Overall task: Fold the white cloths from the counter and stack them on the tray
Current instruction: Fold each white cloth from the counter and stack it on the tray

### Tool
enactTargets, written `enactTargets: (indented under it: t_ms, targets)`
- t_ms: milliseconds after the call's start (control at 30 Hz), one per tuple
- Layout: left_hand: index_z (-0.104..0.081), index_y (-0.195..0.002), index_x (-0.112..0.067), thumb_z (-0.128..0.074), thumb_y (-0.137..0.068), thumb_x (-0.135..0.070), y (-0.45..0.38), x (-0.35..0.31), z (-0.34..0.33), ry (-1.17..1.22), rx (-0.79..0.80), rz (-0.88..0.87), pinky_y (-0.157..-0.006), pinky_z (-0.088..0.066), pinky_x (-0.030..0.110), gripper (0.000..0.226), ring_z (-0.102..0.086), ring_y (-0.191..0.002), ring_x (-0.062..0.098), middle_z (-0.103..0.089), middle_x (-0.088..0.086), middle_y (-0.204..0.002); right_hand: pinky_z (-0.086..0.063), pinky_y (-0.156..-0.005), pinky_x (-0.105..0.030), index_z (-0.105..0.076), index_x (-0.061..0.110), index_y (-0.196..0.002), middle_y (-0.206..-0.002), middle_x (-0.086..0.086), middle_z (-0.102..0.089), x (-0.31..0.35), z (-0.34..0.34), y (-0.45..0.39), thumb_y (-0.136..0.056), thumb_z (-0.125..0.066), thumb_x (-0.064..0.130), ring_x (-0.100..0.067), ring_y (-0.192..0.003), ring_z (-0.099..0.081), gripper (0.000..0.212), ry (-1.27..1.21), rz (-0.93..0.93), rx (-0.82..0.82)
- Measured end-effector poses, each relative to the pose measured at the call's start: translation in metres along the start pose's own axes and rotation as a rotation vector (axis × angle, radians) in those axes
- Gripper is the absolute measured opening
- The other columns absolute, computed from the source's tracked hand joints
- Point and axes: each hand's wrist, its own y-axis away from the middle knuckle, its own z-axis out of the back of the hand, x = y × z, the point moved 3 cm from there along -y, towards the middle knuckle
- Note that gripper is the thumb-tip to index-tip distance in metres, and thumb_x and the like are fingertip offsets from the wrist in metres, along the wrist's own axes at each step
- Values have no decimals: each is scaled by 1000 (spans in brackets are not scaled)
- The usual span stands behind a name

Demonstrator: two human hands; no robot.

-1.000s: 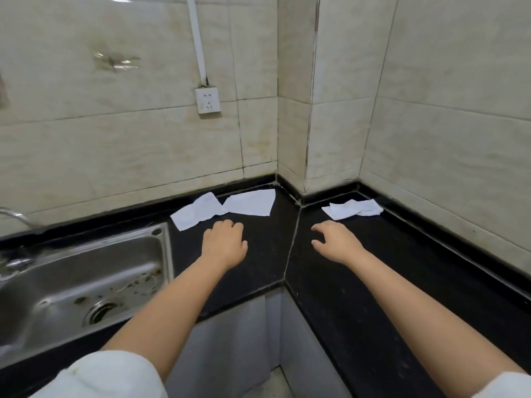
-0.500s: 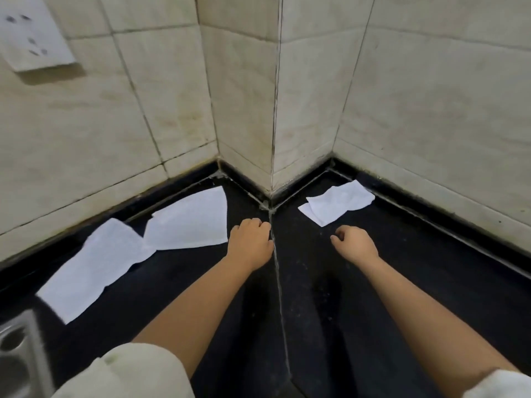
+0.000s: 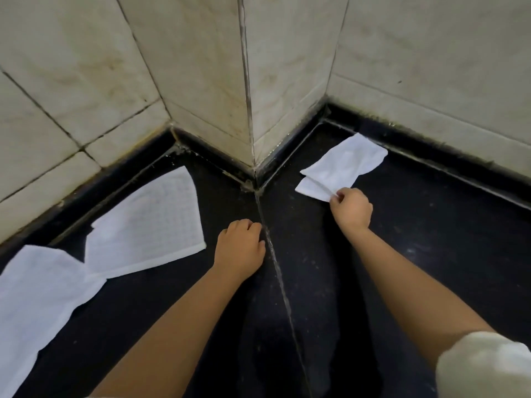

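Three white cloths lie on the black counter (image 3: 431, 254). My right hand (image 3: 351, 208) pinches the near corner of the small crumpled cloth (image 3: 342, 168) at the back right, close to the wall. My left hand (image 3: 240, 248) rests on the counter beside the seam, fingers curled, holding nothing. A flat white cloth (image 3: 146, 222) lies left of it, and a larger one (image 3: 37, 300) reaches the left edge of the view, overlapping it slightly. No tray is in view.
Beige tiled walls (image 3: 287, 67) form a protruding corner right behind the counter. A seam (image 3: 283, 288) runs between the two counter slabs from the corner toward me. White sleeves show at the bottom of the view.
The view has moved closer to the corner; the sink and socket are out of sight. My right hand reached forward and closed on the small cloth's corner. My left hand stayed beside the seam.
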Motion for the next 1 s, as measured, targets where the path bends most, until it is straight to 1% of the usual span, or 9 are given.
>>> enactTargets:
  t_ms: [100,267,367,433,467,567,733,900,1000]
  targets:
    - [-37,-138,-16,-42,-96,-31,-9,-21,-2,61,-46,-42,-102,-38,33,45,-40,-127,21,-44,4,-138,-35,-66,-27,-63,2,-75,-78,-7,-51,-10,29,19,-85,-54,9,-21,-74,-50,15,-112,130,10]
    - [-44,-135,-12,-60,-87,-30,-12,-95,-11,204,-123,-167,-97,-43,37,53,-48,-121,27,-52,8,-131,-36,-65,-19,-70,1,-84,-77,-3,-54,-38,85,70,-82,-62,6,-15,-72,-50,9,-102,311,70]
    - [-70,-101,-12,-82,-65,-17,-2,-130,-10,222,-230,-303,-59,-52,38,38,-63,-75,31,-66,10,-87,-36,-61,-7,-71,3,-79,-73,0,-54,-63,113,98,-80,-64,2,-13,-67,-51,6,-98,365,137]
    - [-73,-72,-14,-81,-62,-13,7,-148,-6,180,-264,-471,-48,-50,31,13,-61,-60,26,-63,5,-71,-36,-62,-6,-70,4,-81,-76,0,-54,-81,131,112,-80,-63,4,-13,-69,-51,7,-74,358,165]
    - [-71,-65,-14,-73,-68,-15,11,-156,-3,152,-275,-569,-47,-50,29,4,-60,-57,24,-62,3,-67,-36,-62,-8,-69,4,-81,-77,-1,-54,-91,139,117,-81,-62,5,-14,-71,-51,8,-54,347,158]
    - [-69,-70,-13,-45,-78,-21,19,-180,16,111,-227,-750,-51,-53,32,27,-60,-58,25,-63,4,-65,-39,-62,-25,-62,8,-79,-79,-2,-53,-120,163,129,-81,-55,9,-21,-74,-55,6,46,252,137]
    - [-68,-80,-9,-37,-82,-24,35,-235,69,-55,-204,-1014,-58,-55,33,34,-63,-64,27,-67,8,-71,-38,-68,-28,-63,9,-84,-87,-11,-62,-141,184,141,-80,-50,9,-29,-85,-58,14,108,142,189]
    - [-61,-92,-8,-31,-98,-28,37,-268,106,-157,-168,-887,-78,-44,39,36,-55,-91,28,-63,9,-93,-44,-85,-36,-69,8,-87,-87,-6,-56,-166,227,132,-82,-51,12,-31,-95,-57,19,77,97,76]
    - [-57,-84,-7,-28,-98,-33,28,-275,119,-66,-217,-759,-77,-44,42,41,-54,-89,30,-61,11,-88,-43,-77,-36,-64,5,-90,-91,-15,-66,-179,276,119,-85,-52,12,-34,-89,-60,15,21,85,-102]
